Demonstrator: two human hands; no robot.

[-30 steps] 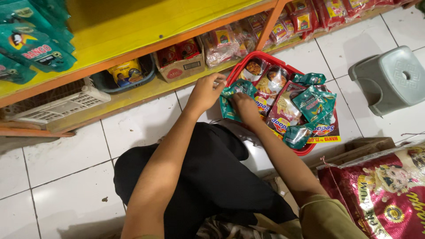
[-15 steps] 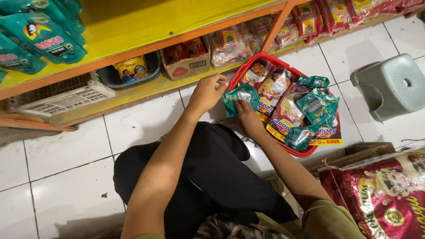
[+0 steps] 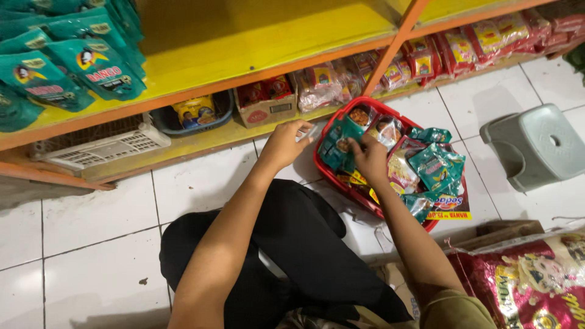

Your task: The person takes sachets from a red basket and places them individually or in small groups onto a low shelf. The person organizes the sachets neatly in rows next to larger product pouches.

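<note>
dim warm indoor light from above; yellow shelf brightest, mild glare. soft shadows under shelf edge and beside grey stool. slight motion blur on hands, colours oversaturated, edges slightly softer.

Head view: worn on the head; looks steeply down past the knees onto the red basket
Facing: toward the yellow shelf beyond the basket
Nearness: close, within arm's reach of the basket
Views: only one
</note>
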